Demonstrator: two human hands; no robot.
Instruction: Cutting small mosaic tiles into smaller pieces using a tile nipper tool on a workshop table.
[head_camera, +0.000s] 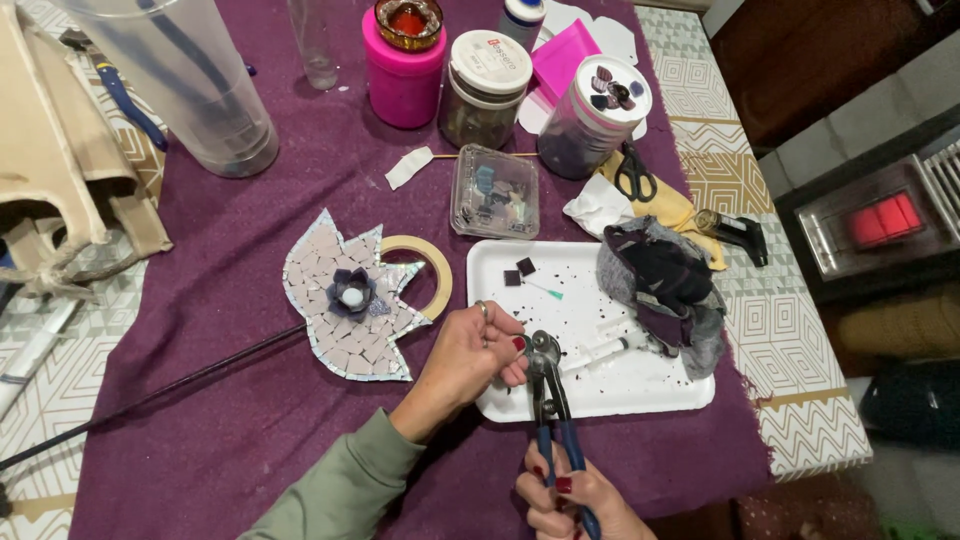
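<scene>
Right hand (570, 497) fingers gripped blue-handled wheeled nippers (548, 390); left hand (470, 355) fingers pinched at their head over white tray (640, 385).

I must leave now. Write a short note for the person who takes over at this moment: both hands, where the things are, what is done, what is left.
Right hand: closed on the blue handles of the wheeled nippers.
Left hand: fingertips at the nipper wheels, pinching something too small to make out.
Both are over the white tray, which holds two dark tiles, a syringe and crumbs.
Mosaic flower lies left of the tray on the purple cloth, mostly tiled.
Left: any remaining gaps cannot be judged from here.
</scene>
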